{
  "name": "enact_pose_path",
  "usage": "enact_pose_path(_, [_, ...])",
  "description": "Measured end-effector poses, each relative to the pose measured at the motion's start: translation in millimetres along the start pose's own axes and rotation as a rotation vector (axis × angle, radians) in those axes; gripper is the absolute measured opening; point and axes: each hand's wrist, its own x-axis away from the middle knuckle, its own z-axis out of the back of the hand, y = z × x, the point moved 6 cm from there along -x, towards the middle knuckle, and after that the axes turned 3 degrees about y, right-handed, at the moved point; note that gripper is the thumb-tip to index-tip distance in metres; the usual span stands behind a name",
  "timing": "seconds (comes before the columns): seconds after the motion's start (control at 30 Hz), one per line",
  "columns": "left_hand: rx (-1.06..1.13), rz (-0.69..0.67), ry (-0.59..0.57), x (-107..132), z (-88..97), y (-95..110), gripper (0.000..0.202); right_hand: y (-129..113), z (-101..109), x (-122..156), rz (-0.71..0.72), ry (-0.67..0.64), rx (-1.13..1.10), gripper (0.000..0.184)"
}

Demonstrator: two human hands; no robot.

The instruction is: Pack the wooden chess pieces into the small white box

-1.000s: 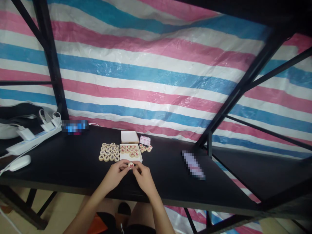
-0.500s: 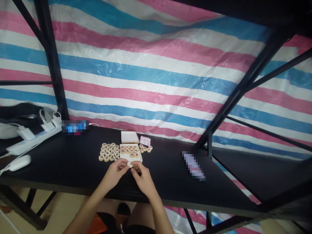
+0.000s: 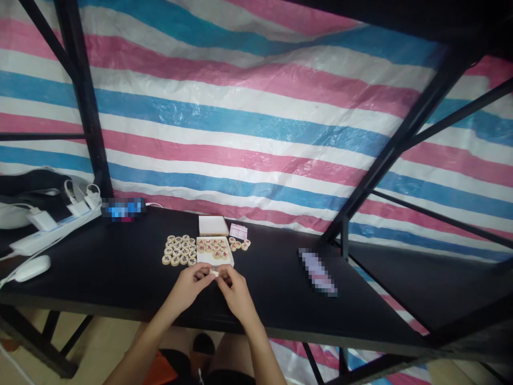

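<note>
My left hand (image 3: 188,289) and my right hand (image 3: 237,291) meet over the black table (image 3: 100,272), both pinching one round wooden chess piece (image 3: 214,273) between their fingertips. Just beyond them lies a white box tray (image 3: 215,250) filled with pieces marked in red. Left of the tray sits a group of loose pieces (image 3: 179,249) with dark marks. A few more pieces (image 3: 239,244) lie right of the tray.
A box lid (image 3: 213,225) and a small pink card (image 3: 238,231) lie behind the tray. A white power strip with chargers (image 3: 52,224) and a white mouse (image 3: 32,268) sit at far left. Black frame posts (image 3: 82,101) stand around, before a striped tarp (image 3: 248,112).
The piece showed its red-marked face a second ago; now it is turned edge-on and held slightly farther forward, nearer the tray. Both hands have shifted a little toward the tray.
</note>
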Motion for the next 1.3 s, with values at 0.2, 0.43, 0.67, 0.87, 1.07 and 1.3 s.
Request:
enact_pose_path(0.2, [0.006,-0.003,0.02,1,3.2,-1,0.032,-4,0,1,-0.004,-0.008,-0.004,0.013])
enact_pose_path(0.43, [-0.05,-0.037,-0.005,1,-0.6,1,0.031,9,-2,-2,-0.099,0.004,-0.114,0.012])
enact_pose_path(0.67, [-0.186,-0.127,0.131,2,5.1,3,0.031,14,10,-17,-0.13,0.097,-0.085,0.017])
enact_pose_path(0.87, [-0.331,-0.134,0.13,1,2.8,-3,0.026,12,2,-61,-0.059,-0.001,0.329,0.013])
enact_pose_path(1.07, [-0.417,-0.18,0.162,3,1.2,-2,0.023,20,-19,-76,-0.053,-0.114,0.481,0.012])
enact_pose_path(1.3, [-0.414,-0.199,0.127,3,-0.1,2,0.021,17,-21,-74,-0.061,-0.14,0.644,0.016])
